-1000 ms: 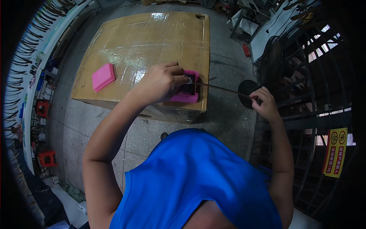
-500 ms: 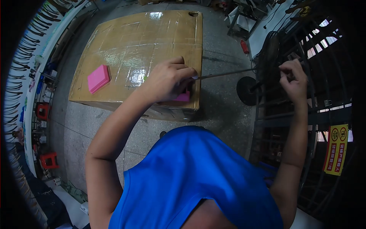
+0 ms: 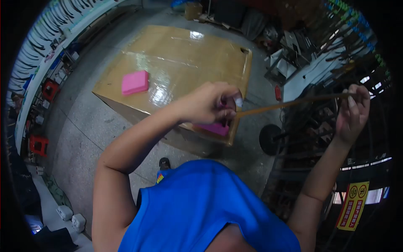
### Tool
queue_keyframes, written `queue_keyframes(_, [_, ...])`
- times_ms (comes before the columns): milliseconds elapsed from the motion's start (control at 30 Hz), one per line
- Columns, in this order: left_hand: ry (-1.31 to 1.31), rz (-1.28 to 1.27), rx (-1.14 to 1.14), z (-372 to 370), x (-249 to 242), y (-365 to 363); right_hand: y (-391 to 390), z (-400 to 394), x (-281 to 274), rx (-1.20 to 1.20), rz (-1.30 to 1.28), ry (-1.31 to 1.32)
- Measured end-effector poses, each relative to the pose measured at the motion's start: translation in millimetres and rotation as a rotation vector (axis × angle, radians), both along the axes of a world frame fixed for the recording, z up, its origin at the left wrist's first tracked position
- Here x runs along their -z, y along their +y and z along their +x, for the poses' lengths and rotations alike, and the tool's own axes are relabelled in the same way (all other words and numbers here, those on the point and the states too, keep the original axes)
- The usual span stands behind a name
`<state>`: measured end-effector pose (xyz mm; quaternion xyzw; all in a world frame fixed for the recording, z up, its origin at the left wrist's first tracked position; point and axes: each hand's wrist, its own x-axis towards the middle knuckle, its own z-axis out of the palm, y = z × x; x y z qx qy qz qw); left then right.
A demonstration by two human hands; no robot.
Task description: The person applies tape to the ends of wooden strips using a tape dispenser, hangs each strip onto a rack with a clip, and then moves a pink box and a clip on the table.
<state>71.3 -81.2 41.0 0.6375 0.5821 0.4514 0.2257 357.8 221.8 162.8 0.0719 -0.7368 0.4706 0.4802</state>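
A thin brown strip (image 3: 289,103) stretches between my two hands. My left hand (image 3: 214,103) pinches its near end over the right front corner of a large taped cardboard box (image 3: 176,54). Out to the right, my right hand (image 3: 354,111) is closed on the strip's far end, raised higher than the box. Under my left hand lies a pink item (image 3: 216,128), partly hidden by the fingers. A stack of pink pieces (image 3: 135,82) rests on the left part of the box top.
A black round base (image 3: 270,139) stands on the floor right of the box. Beyond it are dark metal bars with a yellow and red sign (image 3: 353,206). Red stools (image 3: 39,145) stand at the left by a long white table. A small red object (image 3: 278,93) is at the right.
The view has turned and shifted, so the box appears tilted. The strip shows wider and longer between my hands. My right hand has moved right and now grips its end.
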Motion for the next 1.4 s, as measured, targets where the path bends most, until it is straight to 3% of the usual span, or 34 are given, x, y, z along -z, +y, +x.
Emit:
queue_keyframes(100, [0.156,0.212,0.017,-32,-12,-48,-56,-24,-25,-0.047,0.090,0.045])
queue_keyframes(233, [0.246,0.258,-0.058,-92,-35,-129,-155,-102,-64,-0.133,0.261,0.085])
queue_keyframes(400, [0.522,0.507,-0.469,-194,-115,-211,-273,-236,-112,-0.117,0.167,0.022])
queue_keyframes(600, [0.139,0.603,-0.667,-340,-261,-238,-336,-373,-175,-0.086,0.226,-0.117])
queue_keyframes(667, [0.066,0.678,-0.600,-385,-302,-234,-343,-416,-194,-0.045,0.254,-0.090])
queue_keyframes(700, [0.000,0.835,-0.588,-380,-312,-226,-344,-435,-204,-0.047,0.266,-0.122])
queue_keyframes(800, [0.042,0.745,-0.670,-429,-359,-216,-353,-482,-225,-0.039,0.278,-0.164])
queue_keyframes(833, [0.363,0.554,-0.858,-434,-371,-215,-355,-494,-229,-0.036,0.272,-0.177])
queue_keyframes(867, [0.360,0.561,-0.854,-416,-378,-215,-355,-505,-234,-0.031,0.277,-0.176])
queue_keyframes(933, [0.654,0.402,-0.921,-378,-379,-213,-351,-525,-242,-0.044,0.273,-0.264])
queue_keyframes(967, [0.652,0.406,-0.919,-425,-387,-190,-350,-534,-244,-0.040,0.276,-0.265])
queue_keyframes(1033, [1.672,0.404,-0.992,-541,-391,-182,-350,-548,-249,0.021,0.291,-0.271])
queue_keyframes(1133, [1.541,0.613,-0.794,-576,-410,-165,-348,-554,-250,0.002,0.274,-0.276])
queue_keyframes(1400, [1.125,0.657,-0.891,-523,-397,-161,-340,-569,-254,0.030,0.323,-0.243])
